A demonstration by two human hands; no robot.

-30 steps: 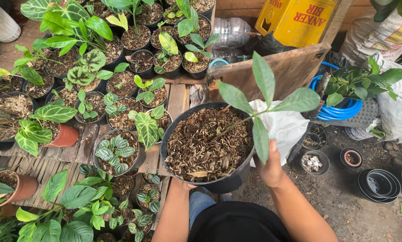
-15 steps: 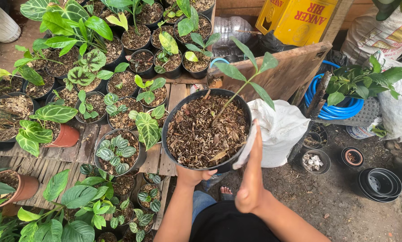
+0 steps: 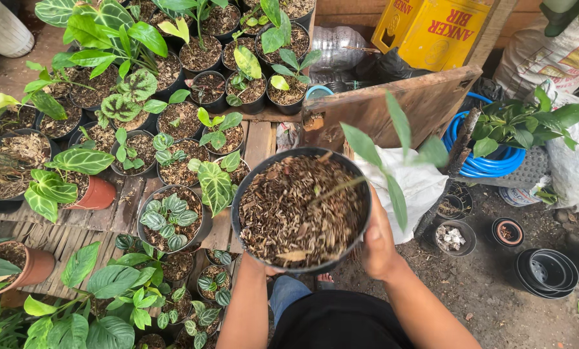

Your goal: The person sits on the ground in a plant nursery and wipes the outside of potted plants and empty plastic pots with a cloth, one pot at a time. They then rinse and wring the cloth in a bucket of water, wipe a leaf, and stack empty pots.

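Observation:
I hold a large black plastic pot (image 3: 250, 187) in front of my chest. It is full of brown bark mix and carries a thin seedling (image 3: 392, 155) with several long green leaves leaning to the right. My right hand (image 3: 378, 242) grips the pot's right rim and wall. My left hand (image 3: 267, 266) is under the pot's near left edge, mostly hidden by it. Just behind the pot lies a white sack (image 3: 425, 187).
Many small potted plants (image 3: 173, 216) stand on a wooden slat platform (image 3: 128, 203) at left. At right are a wooden board (image 3: 425, 100), a blue coiled hose (image 3: 476, 165), yellow crates (image 3: 431, 29), a clear bottle (image 3: 338, 48) and stacked black pots (image 3: 547, 271) on dirt.
The pot has come closer to me and lower. My right hand moved from the white sack to the pot's right rim.

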